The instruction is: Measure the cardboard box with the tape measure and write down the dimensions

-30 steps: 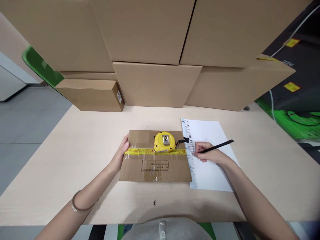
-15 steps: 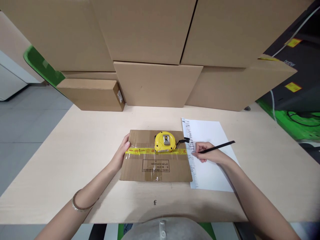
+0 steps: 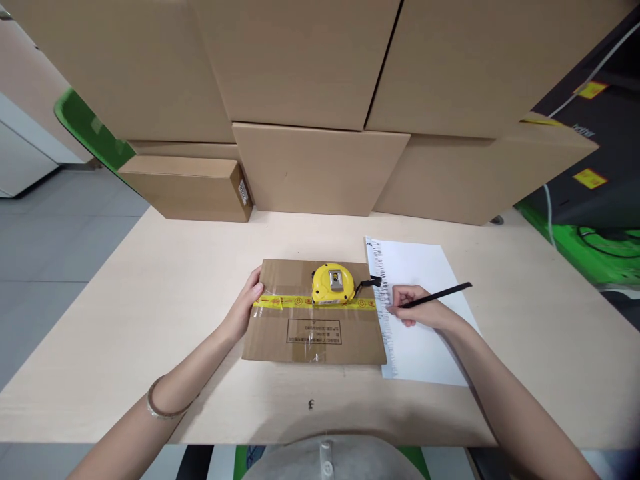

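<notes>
A cardboard box [image 3: 280, 340] with a strip of yellow printed tape lies on the table before me. My left hand [image 3: 247, 301] grips its left side, thumb at the top edge and the other fingers mostly hidden. On top of the box rests a yellow tape measure [image 3: 333, 287] with a black wrist strap reaching over the right edge. My right hand [image 3: 415, 308] is closed round a black pen [image 3: 443, 293], its tip down at the marked left part of a white sheet of paper [image 3: 425, 353]. The sheet lies against the right side of the box.
Large cardboard boxes [image 3: 320, 173] are stacked along the back of the pale wooden table [image 3: 165, 287]. A smaller closed box [image 3: 185, 190] stands at the back left. Beyond the right edge are a dark Brother-labelled carton [image 3: 575, 157] and cables on a green surface.
The whole view has shifted slightly. Both hands, the box, the tape measure and the paper keep nearly the same places relative to each other.
</notes>
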Tool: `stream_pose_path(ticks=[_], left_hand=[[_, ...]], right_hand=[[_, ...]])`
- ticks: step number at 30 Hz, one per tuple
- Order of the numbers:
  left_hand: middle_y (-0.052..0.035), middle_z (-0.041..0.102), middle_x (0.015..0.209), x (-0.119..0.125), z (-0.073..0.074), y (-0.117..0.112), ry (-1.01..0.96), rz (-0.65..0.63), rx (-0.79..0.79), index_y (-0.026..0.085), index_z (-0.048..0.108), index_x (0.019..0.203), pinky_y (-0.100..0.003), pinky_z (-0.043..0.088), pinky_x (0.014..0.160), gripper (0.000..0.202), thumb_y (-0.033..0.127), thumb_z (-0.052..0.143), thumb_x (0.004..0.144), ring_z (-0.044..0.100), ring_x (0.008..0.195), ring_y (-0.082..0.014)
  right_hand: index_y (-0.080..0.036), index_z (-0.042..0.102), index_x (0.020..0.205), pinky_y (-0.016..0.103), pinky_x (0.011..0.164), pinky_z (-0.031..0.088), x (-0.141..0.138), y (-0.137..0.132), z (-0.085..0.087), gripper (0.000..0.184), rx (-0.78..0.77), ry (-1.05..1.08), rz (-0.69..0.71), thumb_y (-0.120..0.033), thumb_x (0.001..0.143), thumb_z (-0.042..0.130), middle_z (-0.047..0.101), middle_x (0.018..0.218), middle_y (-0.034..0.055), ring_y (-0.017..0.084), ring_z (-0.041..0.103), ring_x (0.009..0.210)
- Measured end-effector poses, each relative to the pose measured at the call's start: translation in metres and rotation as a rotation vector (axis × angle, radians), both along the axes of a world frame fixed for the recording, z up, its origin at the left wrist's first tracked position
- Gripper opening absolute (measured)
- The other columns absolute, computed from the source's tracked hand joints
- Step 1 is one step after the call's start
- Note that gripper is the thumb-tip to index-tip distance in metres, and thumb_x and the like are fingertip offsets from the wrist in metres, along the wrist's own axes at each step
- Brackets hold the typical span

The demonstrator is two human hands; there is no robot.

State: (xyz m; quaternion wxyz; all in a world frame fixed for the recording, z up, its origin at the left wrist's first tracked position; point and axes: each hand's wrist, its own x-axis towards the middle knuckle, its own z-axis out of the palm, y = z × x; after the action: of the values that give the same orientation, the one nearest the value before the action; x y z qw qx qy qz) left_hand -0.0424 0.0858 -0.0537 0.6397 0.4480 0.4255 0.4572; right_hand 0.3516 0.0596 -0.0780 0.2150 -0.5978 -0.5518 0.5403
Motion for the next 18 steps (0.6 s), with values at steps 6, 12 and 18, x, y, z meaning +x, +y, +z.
stream_pose_path(ticks=[6,12,18], left_hand=[[-0.0066,0.058,0.148,-0.0004,-0.0009,0.0011,0.016,0.005,0.018,0.025,0.063,0.134,-0.047,0.037,0.118,0.059,0.06,0.067,0.086,0.043,0.144,-0.0385],[-0.0065,0.061,0.144,-0.001,-0.0035,0.001,0.007,0.012,0.011,0.027,0.064,0.133,-0.047,0.035,0.12,0.059,0.06,0.068,0.085,0.045,0.143,-0.038],[-0.0055,0.057,0.149,-0.0014,-0.0044,0.0013,0.013,0.007,0.02,0.027,0.063,0.134,-0.048,0.033,0.122,0.06,0.061,0.068,0.085,0.041,0.146,-0.0384]], right_hand=[[-0.023,0.046,0.065,0.023,0.043,0.036,0.0021,0.0001,-0.0032,0.032,0.0,-0.003,0.0,-0.035,0.07,0.075,0.052,0.049,-0.0065,0.01,0.048,0.042],[-0.023,0.047,0.064,0.023,0.044,0.036,0.0027,0.0,-0.0017,0.03,0.002,-0.012,0.006,-0.033,0.07,0.075,0.052,0.049,-0.0065,0.01,0.048,0.043],[-0.023,0.046,0.064,0.023,0.043,0.036,0.0031,-0.0006,-0.0022,0.029,0.002,-0.015,0.011,-0.027,0.07,0.073,0.051,0.05,-0.0071,0.01,0.048,0.043]])
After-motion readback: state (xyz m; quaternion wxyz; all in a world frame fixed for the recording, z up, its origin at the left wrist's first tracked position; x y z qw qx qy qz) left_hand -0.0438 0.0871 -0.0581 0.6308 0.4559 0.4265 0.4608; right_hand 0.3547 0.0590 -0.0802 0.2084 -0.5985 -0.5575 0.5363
